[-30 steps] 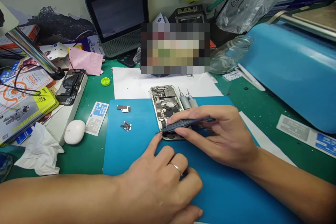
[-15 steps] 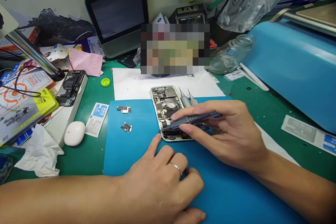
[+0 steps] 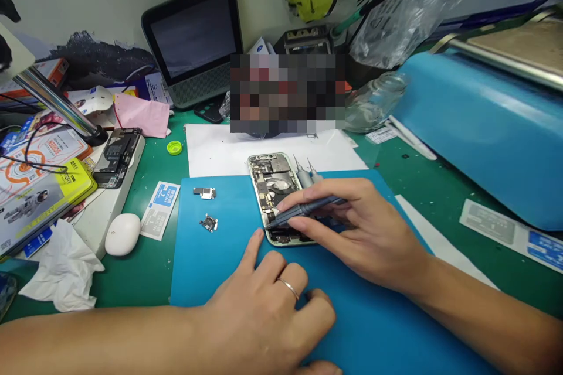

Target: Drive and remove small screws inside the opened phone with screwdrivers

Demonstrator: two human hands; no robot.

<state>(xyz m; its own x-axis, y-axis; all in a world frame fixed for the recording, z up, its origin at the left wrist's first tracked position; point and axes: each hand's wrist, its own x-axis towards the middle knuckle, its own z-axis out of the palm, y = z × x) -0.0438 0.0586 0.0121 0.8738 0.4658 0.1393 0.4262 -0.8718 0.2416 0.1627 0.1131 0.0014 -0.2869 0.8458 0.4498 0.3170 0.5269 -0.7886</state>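
Note:
An opened phone [image 3: 278, 179] lies on the blue mat [image 3: 211, 269], its inner parts showing. My right hand [image 3: 365, 234] pinches dark grey tweezers [image 3: 308, 208] between thumb and fingers. Their tip reaches the phone's lower left edge, near my left index fingertip. My left hand [image 3: 272, 304], with a ring on one finger, rests on the mat below the phone. Its index finger is stretched out and the others are loosely bent, holding nothing I can see. Two small phone parts lie to the left, a metal-plated piece [image 3: 204, 193] and a camera-like module [image 3: 209, 222].
Two grey screwdrivers [image 3: 303, 176] lie beside the phone's right edge. At left are a white earbud case [image 3: 122, 234], a crumpled tissue [image 3: 64, 266] and another opened phone [image 3: 118, 158] on a white box. A screen device [image 3: 193, 41] and a glass jar [image 3: 376, 102] stand behind.
The whole view has shifted, so the bench sits slightly lower in it. Both hands, the tweezers and the phone keep nearly the same places relative to one another.

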